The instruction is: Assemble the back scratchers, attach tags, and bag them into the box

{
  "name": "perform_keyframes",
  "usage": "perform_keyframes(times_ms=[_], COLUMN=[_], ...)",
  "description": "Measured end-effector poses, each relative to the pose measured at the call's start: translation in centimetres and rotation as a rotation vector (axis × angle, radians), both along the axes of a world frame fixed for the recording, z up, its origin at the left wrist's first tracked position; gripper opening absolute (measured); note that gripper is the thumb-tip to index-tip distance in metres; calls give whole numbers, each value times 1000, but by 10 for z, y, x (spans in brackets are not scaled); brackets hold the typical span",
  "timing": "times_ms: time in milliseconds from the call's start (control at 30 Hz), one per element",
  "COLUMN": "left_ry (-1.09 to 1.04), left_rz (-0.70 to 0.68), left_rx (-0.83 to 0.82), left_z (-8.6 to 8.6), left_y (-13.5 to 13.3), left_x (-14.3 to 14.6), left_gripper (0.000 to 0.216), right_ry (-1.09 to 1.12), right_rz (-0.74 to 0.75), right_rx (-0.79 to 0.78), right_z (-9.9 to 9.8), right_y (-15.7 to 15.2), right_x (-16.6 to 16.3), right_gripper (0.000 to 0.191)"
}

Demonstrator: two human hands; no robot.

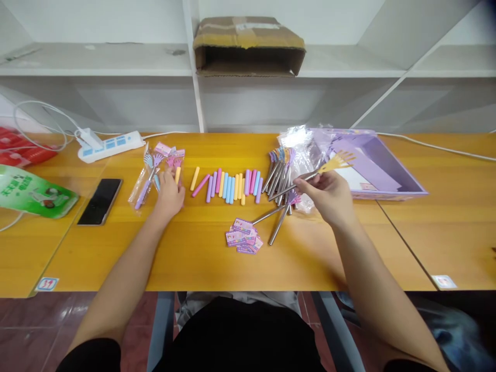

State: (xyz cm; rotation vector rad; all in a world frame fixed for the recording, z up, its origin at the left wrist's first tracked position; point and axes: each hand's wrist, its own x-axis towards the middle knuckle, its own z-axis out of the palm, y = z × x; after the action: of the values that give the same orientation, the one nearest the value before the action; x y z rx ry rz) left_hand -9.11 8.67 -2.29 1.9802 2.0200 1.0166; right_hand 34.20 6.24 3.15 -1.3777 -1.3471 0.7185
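Observation:
My right hand (327, 195) pinches the metal shaft of a small back scratcher with a yellow hand-shaped head (338, 162), held just above a pile of similar metal scratchers (279, 178). My left hand (169, 192) rests on the wooden table (201, 258), fingers curled on a yellow foam grip (177, 174) beside bagged finished scratchers (149, 175). A row of pastel foam grips (228, 185) lies between the hands. A small heap of pink label cards (244, 236) sits nearer to me.
A purple box lid (382, 168) with clear plastic bags (300, 150) lies right of the pile. A black phone (99, 201), a white power strip (110, 146) and a green packet (29, 192) are at the left. A cardboard box (248, 46) sits on the shelf.

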Motion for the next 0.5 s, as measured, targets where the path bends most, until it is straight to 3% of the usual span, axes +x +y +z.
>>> perform_keyframes(times_ms=[67,267,500], left_ry=[28,118,174], left_rz=[-7,-125,-140], left_rx=[12,-13,2], left_z=[-2,2,6], left_y=[4,-2,-4], left_x=[-6,-1,0], left_gripper=[62,54,34], right_ry=[-58,-520,-730], right_rz=[-35,-162,-190], right_rx=[-8,-46,-23], right_z=[-8,-17,-34], right_y=[14,36,46], right_x=[-6,-23,-22], right_gripper=[58,41,35])
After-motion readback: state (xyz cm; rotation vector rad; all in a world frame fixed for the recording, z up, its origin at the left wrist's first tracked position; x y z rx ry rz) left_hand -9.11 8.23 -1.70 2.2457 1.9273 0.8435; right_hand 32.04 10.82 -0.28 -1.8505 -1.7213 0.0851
